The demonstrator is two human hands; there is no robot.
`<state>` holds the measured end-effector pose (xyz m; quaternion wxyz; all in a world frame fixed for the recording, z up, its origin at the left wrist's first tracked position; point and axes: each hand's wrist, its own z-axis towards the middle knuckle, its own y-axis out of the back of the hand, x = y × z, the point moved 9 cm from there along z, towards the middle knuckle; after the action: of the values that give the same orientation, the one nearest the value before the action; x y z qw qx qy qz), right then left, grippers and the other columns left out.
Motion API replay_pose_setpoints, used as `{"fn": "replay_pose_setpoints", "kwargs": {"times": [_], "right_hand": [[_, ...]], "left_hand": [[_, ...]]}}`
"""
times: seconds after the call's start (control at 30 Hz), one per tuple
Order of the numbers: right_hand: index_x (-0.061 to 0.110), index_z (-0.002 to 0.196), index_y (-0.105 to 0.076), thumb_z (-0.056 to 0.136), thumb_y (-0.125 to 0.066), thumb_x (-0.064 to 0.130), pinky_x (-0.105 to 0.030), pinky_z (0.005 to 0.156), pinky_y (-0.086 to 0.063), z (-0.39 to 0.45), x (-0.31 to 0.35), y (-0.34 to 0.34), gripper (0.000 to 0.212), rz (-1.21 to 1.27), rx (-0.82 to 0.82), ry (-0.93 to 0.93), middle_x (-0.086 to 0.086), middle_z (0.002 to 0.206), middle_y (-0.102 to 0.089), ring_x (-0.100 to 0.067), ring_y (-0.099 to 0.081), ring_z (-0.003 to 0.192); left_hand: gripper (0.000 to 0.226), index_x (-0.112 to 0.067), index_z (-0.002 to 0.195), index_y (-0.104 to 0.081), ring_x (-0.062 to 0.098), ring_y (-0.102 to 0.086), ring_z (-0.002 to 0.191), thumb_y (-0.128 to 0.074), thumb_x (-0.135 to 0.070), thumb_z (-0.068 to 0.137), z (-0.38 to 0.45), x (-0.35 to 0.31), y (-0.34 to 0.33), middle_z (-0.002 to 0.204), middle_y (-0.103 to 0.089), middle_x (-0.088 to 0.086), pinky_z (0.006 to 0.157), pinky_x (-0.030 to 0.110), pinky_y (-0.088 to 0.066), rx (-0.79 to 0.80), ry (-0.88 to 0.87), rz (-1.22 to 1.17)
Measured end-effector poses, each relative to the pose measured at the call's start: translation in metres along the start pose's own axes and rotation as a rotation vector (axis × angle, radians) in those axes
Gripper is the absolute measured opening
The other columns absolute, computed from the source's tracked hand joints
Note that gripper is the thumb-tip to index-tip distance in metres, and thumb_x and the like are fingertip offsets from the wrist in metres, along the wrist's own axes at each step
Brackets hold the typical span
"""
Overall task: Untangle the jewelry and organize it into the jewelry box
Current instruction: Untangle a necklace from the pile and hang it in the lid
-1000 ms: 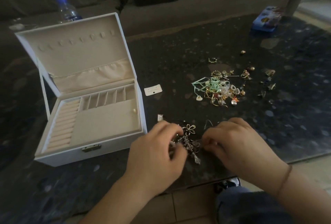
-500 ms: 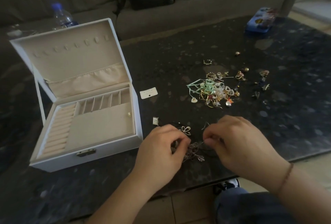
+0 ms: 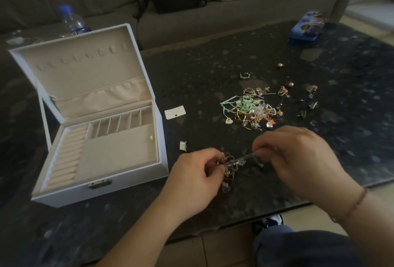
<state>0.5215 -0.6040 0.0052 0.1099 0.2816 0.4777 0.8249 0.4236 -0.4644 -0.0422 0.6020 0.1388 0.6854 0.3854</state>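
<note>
A small silver tangle of jewelry hangs just above the dark table between my hands. My left hand pinches one side of it. My right hand pinches a thin silver piece stretched out of the tangle toward the right. A bigger tangled pile with green ribbon, pearls and gold hooks lies beyond my hands. The white jewelry box stands open at the left, its beige tray holding one small piece.
Loose earrings and charms are scattered right of the pile. A white earring card and a small clasp lie near the box. A blue tin sits far right, a water bottle behind the box, a sofa beyond the table.
My hands have lifted the silver tangle off the table and drawn apart, my right hand pulling a thin piece out to the right. The camera view has shifted slightly.
</note>
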Motion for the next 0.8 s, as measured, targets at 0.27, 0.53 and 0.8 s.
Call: {"fn": "replay_pose_setpoints", "kwargs": {"times": [0.27, 0.53, 0.8], "right_hand": [[0.037, 0.085, -0.069, 0.084, -0.054, 0.063, -0.033, 0.080, -0.050, -0.003, 0.010, -0.020, 0.030, 0.080, 0.214, 0.056, 0.023, 0.086, -0.063, -0.002, -0.057, 0.087], [0.036, 0.088, -0.070, 0.081, -0.071, 0.036, -0.012, 0.064, -0.050, 0.001, -0.009, -0.003, 0.007, 0.395, -0.084, -0.235, 0.021, 0.074, -0.069, 0.006, -0.065, 0.076], [0.043, 0.087, -0.067, 0.084, -0.074, 0.023, -0.009, 0.068, -0.048, 0.005, 0.010, -0.028, 0.022, 0.571, 0.138, -0.202, 0.021, 0.074, -0.071, 0.006, -0.067, 0.072]], "left_hand": [[0.022, -0.036, 0.087, -0.070, -0.001, -0.064, 0.076, -0.062, -0.018, 0.096, 0.006, 0.003, 0.017, 0.076, -0.068, -0.022, 0.069, 0.012, -0.048, -0.060, 0.023, -0.220], [0.035, -0.042, 0.093, -0.067, 0.005, -0.068, 0.081, -0.059, -0.008, 0.096, 0.005, -0.001, 0.025, 0.082, -0.070, -0.016, 0.077, 0.022, -0.056, -0.121, -0.021, -0.267], [0.020, -0.021, 0.098, -0.072, 0.014, -0.071, 0.082, -0.062, -0.005, 0.095, 0.007, -0.006, 0.011, 0.086, -0.073, -0.001, 0.080, 0.031, -0.058, 0.086, -0.025, -0.443]]}}
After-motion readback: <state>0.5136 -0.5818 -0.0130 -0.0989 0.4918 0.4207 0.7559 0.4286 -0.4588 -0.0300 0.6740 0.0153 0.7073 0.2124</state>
